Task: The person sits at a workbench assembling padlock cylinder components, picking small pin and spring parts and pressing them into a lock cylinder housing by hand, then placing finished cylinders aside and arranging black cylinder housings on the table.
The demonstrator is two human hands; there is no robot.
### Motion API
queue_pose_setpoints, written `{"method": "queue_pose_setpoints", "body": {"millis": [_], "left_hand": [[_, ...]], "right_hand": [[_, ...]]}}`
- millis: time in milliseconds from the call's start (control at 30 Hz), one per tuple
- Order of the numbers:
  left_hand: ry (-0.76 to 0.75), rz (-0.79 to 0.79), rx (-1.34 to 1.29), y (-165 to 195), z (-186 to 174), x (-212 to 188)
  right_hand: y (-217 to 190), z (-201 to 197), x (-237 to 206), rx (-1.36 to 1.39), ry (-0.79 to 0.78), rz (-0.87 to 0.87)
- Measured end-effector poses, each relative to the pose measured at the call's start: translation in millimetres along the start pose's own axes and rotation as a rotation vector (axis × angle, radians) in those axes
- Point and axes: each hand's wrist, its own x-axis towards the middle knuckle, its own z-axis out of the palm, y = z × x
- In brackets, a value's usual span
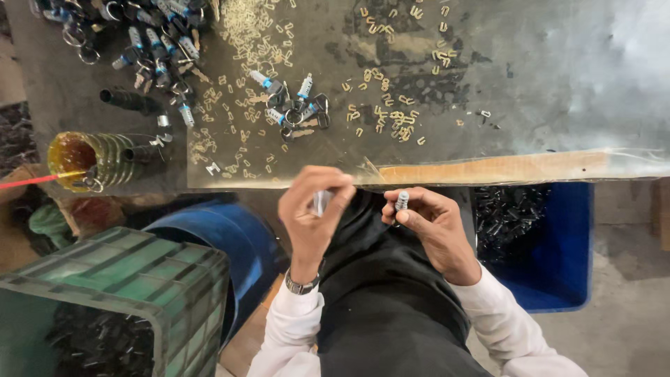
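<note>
— Lock cylinder, small and silvery: where is it?
— Upright between thumb and fingertips of the right hand, fingers clamped on it, just off the near edge of the workbench.
— And the left hand?
— Raised beside it, fingers pinched together around a small pale piece; what it is, I cannot tell.
— What lies on the bench?
— Loose brass clips scattered mid-surface, a cluster of cylinders with keys nearer the left, more keyed locks at the far left corner.
— Below the edge?
— A blue bin of dark parts to the right, a green crate to the left.
</note>
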Motion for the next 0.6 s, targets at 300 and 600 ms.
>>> {"method": "queue_pose_setpoints", "body": {"millis": [300,600], "left_hand": [[-0.201,0.02,-0.029,1.7,20.7,-8.1],[-0.221,0.041,-0.036,7.8,19.1,-6.2]], "right_hand": [[20.9,-1.4,-4.4,0.219,-0.008,-0.024],[14.2,2.1,-3.5,0.207,-0.003,-0.059]]}}
